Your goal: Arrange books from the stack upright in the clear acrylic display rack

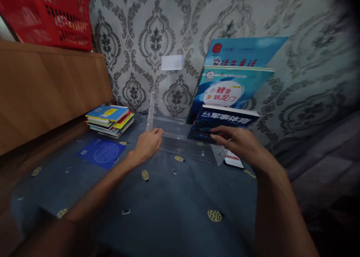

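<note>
My left hand (149, 142) is closed on the front left part of a clear plastic book stand (182, 148). At the stand's right end, a dark blue book (225, 117) leans back. In front of its cover, my right hand (237, 139) has its thumb and fingers stretched out, slightly apart, fingertips at the book's lower part. Behind that book, a teal book (222, 92) and a taller blue book (244, 49) stand in stepped rows. A phone (234, 160) lies partly hidden below my right hand.
At the left lies a stack of books (111, 118), with a flat blue booklet (102, 152) before it. A wooden cabinet (53, 92) bearing a red basket (67, 21) stands farther left. Patterned wallpaper (129, 36) rises behind the dark patterned tablecloth (168, 200).
</note>
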### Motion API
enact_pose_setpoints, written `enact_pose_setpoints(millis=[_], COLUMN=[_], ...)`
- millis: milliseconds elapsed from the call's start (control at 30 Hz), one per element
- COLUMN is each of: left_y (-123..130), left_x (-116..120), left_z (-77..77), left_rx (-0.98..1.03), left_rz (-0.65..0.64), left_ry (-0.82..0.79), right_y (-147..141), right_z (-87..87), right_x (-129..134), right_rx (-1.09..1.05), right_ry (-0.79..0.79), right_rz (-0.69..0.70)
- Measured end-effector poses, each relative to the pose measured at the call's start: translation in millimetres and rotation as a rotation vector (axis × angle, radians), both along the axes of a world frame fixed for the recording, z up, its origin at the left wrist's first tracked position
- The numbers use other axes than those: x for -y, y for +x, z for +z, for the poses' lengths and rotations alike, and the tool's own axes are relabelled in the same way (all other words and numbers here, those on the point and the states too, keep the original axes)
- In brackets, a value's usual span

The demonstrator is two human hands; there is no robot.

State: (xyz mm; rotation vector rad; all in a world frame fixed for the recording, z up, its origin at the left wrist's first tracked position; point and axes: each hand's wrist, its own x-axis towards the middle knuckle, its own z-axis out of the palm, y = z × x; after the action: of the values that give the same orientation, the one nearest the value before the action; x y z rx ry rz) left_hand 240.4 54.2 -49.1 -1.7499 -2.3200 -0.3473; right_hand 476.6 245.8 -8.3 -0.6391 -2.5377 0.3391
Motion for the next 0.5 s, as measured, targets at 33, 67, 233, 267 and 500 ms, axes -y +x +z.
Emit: enact_pose_setpoints(millis=[33, 67, 233, 267, 500], left_y=[-8, -16, -64, -77, -182], left_x=[10, 20, 74, 84, 143], left_z=[-3.5, -7.3, -33.2, -40.3, -92.7], left_rx=[-0.013, -0.025, -0.051, -0.05, 0.11], left_rz=[0.037, 0.07, 0.226, 0.264, 0.708], left_ry=[-0.023, -0.044, -0.131, -0.139, -0.203], right_y=[-1, -2, -13, -17, -49], right_z=[-1.1, -2.1, -11.5, -15.2, -61.4], right_x=[2, 4, 28, 35, 87], right_rx=[0.031, 0.066, 0.238, 0.274, 0.369], right_ry=[-0.012, -0.035, -0.132, -0.136, -0.019], right_rz=[0.039, 0.076, 0.189, 0.209, 0.335])
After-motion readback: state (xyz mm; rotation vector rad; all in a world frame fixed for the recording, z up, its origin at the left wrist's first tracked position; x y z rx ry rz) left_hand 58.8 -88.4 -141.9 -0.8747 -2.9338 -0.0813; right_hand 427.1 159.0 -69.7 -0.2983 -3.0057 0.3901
